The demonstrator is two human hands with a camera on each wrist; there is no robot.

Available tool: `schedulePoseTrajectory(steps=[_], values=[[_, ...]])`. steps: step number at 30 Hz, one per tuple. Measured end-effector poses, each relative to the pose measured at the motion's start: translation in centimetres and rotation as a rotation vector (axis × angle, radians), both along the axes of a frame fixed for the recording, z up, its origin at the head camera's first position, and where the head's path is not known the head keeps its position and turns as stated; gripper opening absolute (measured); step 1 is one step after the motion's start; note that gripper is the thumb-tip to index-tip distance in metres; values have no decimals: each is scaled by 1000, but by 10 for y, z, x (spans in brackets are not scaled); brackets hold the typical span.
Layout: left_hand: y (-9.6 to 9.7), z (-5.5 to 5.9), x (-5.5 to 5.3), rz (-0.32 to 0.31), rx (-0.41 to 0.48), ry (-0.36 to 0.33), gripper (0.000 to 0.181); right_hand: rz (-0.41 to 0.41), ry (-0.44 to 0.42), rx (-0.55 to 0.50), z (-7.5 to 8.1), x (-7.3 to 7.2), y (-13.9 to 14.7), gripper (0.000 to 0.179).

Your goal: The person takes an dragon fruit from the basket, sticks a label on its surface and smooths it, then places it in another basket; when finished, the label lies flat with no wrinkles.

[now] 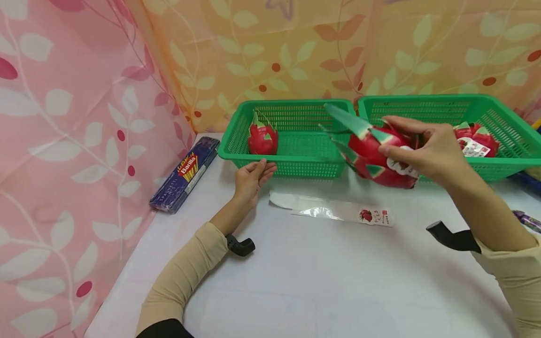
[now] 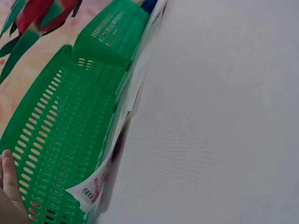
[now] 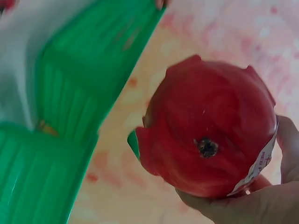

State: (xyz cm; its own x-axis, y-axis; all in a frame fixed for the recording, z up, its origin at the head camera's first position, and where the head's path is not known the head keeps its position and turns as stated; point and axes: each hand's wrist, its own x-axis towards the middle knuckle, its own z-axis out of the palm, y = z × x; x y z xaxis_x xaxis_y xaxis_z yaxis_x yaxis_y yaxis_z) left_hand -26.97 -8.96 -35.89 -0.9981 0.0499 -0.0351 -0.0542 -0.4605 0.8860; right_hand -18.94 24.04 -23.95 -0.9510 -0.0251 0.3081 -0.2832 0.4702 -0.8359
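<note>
My right hand (image 1: 427, 145) grips a dragon fruit (image 1: 376, 155) with green-tipped scales and a white foam-like band, held up before the gap between two green baskets. In the right wrist view the held dragon fruit (image 3: 210, 130) shows its dark stem end, with fingers wrapped under it. My left hand (image 1: 253, 178) holds the front rim of the left green basket (image 1: 304, 171). Inside that basket a second dragon fruit (image 1: 263, 139) stands at the left end. A third dragon fruit (image 1: 482, 136) with a white label lies in the right green basket (image 1: 439, 101).
A flat clear plastic sleeve (image 1: 334, 209) with a printed label lies on the white table in front of the left basket. A blue spaghetti box (image 1: 183, 173) lies at the left. Partly visible packages, one purple (image 1: 528, 220), sit at the right edge. Patterned cloth (image 1: 270, 56) hangs behind.
</note>
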Motion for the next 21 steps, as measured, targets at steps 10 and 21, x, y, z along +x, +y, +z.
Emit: schedulePoseTrajectory(steps=[10,21], values=[[1,-3,0,16,-31,15,34,-326,-75,-353,1,-67,67,62],[2,-3,-2,21,-7,27,18,-455,-334,13,-37,-94,121,82]])
